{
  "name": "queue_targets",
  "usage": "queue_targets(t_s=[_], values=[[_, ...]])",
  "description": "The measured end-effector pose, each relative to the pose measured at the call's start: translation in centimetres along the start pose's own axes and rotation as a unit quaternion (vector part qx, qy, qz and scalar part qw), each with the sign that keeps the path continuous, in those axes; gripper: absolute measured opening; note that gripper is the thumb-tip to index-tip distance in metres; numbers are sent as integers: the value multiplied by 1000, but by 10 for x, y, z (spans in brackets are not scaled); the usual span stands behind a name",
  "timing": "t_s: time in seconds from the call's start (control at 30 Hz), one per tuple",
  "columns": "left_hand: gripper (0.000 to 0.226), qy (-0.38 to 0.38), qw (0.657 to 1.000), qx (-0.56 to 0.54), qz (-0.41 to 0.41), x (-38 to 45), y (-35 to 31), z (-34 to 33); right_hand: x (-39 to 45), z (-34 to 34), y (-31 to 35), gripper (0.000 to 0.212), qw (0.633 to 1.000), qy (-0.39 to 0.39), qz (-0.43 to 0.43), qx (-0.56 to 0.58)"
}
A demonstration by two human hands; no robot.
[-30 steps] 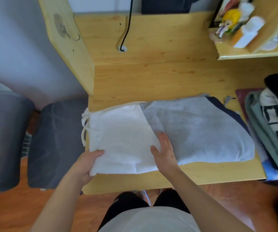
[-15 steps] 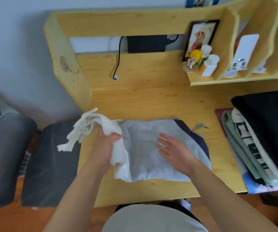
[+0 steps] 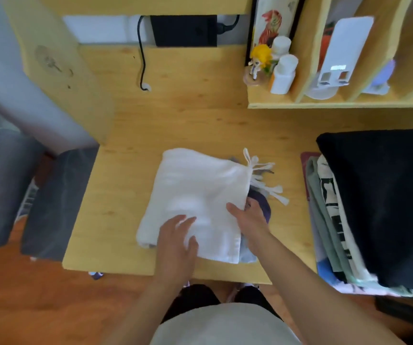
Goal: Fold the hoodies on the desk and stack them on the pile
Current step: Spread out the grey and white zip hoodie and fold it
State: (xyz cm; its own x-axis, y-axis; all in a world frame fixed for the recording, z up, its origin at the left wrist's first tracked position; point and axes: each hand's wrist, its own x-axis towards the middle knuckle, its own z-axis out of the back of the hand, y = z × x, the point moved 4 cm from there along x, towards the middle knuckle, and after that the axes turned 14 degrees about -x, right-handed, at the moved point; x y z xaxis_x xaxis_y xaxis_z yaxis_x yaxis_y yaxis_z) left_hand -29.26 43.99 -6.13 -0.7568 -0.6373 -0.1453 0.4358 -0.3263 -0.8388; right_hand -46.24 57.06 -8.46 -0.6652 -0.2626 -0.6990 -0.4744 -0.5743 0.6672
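The folded hoodie [image 3: 195,195] lay mid-bench [image 3: 115,220], left hand [image 3: 176,241] spread flat on its near edge, right hand [image 3: 250,217] tucked at the right edge, grip hidden. If lifted unsupported toward the pile [image 3: 374,207], the fold was judged likely to slump open, and the loose drawstrings [image 3: 266,180] could be snagged.

Soft, even daylight; slight motion blur, wide-angle bending at edges.

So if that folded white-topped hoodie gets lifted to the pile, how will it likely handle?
The folded hoodie is probably floppy: soft cloth in loose layers, so it would sag unless supported underneath. Its drawstrings lie splayed and would likely dangle. It is unlikely to slip or roll.
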Motion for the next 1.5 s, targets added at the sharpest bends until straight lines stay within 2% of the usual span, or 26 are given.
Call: queue_targets(t_s=[0.07,0.13,0.2,0.3,0.4,0.47,0.53,0.6,0.67,0.73,0.87,0.9,0.93,0.97,1.0,1.03,1.07,1.13,1.17,1.23,1.33,1.5], values=[[60,-106,988,8,115,-7,22,29,-7,-9,5,44,993,-36,12,-116],[70,-124,972,7,199,-5,45,47,-12,-9,17,35,990,-48,19,-130],[63,-95,977,-16,190,6,56,55,-20,-2,33,25,995,-64,35,-75],[47,-45,983,-138,108,17,48,51,-37,13,50,17,993,-86,75,-6],[35,-72,977,-166,108,24,49,53,-47,23,45,12,985,-144,92,-31],[31,-55,990,-84,102,27,55,52,-44,27,24,19,976,-193,66,-74],[43,4,996,23,89,27,58,46,-35,28,-7,28,967,-216,14,-134],[64,48,986,162,5,24,56,43,-24,27,-34,28,960,-213,-24,-181],[83,94,958,261,-79,22,59,41,-18,27,-49,26,960,-210,-33,-182],[86,133,937,305,-103,25,61,47,-17,27,-50,29,962,-209,-42,-168],[79,219,917,325,-74,29,38,40,-19,35,-49,33,963,-215,-66,-147],[75,211,921,315,-86,29,31,29,-21,38,-44,36,948,-255,-42,-187],[72,197,924,312,-97,30,27,16,-23,38,-33,40,916,-311,20,-251],[68,181,924,317,-110,30,24,1,-27,30,-15,44,868,-360,118,-321],[66,170,923,325,-114,31,25,-14,-31,14,7,48,812,-372,223,-390],[64,159,920,337,-118,30,27,-28,-29,-6,28,52,761,-340,306,-460],[63,147,916,352,-123,29,31,-40,-20,-23,41,56,719,-279,353,-530],[62,129,917,356,-122,23,36,-51,17,-33,40,62,663,-172,334,-648],[60,111,922,346,-135,22,35,-52,40,-22,32,63,654,-146,291,-684],[56,94,924,325,-180,24,34,-52,78,9,19,67,693,-124,193,-684],[53,89,917,314,-228,37,43,-42,95,19,18,70,721,-115,143,-668],[50,90,874,365,-306,91,64,23,18,-5,-26,76,781,-137,22,-609]])
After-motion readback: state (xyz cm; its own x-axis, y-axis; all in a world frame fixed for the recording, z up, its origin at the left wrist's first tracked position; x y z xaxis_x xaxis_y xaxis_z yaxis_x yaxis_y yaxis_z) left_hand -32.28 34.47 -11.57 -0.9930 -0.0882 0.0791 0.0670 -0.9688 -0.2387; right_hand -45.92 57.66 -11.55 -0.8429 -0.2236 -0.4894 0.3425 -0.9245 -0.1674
